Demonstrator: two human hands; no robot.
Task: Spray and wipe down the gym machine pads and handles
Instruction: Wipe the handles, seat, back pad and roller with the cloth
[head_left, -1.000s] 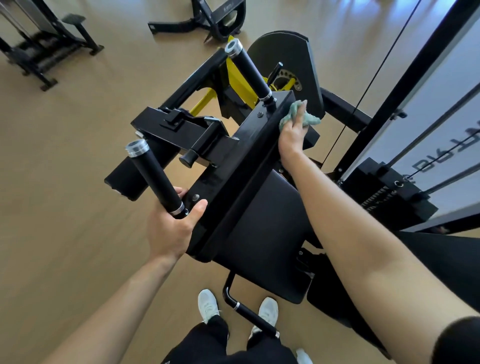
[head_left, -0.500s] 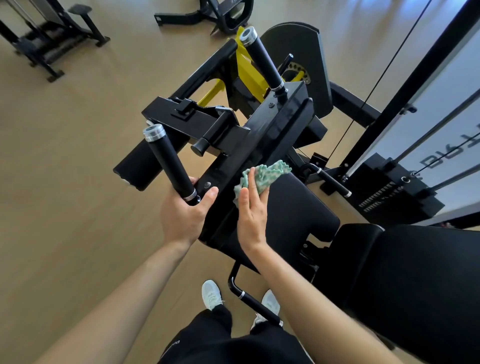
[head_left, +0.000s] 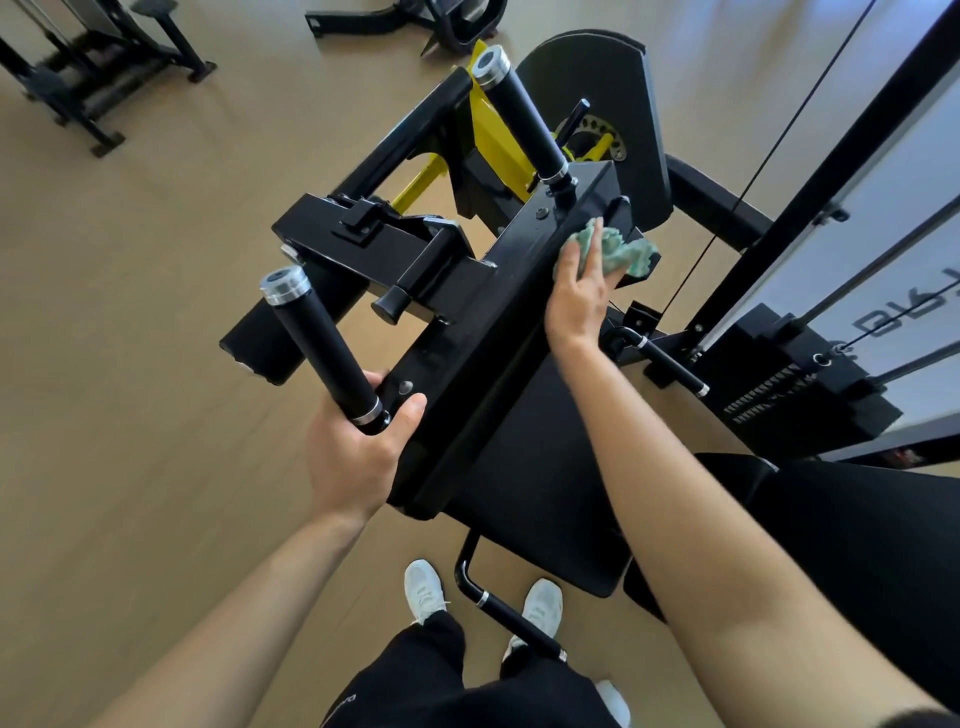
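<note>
A black gym machine stands in front of me. Its flat black frame bar (head_left: 483, 322) carries a near handle (head_left: 322, 338) and a far handle (head_left: 524, 119), with a black pad (head_left: 545, 467) below it. My left hand (head_left: 353, 457) grips the near end of the bar at the base of the near handle. At the far end of the bar, just below the far handle, my right hand (head_left: 576, 301) holds a crumpled green cloth (head_left: 623, 254) against the surface. No spray bottle is in view.
A weight stack (head_left: 795, 384) with cables stands at the right. A second black pad (head_left: 857, 545) is at the lower right. A bent grip bar (head_left: 509, 613) sits above my white shoes. Other machines (head_left: 104, 78) stand at the far left on the tan floor.
My right hand slid the cloth from the far end of the bar down to the near end, then back up to the far end. My left hand kept its grip.
</note>
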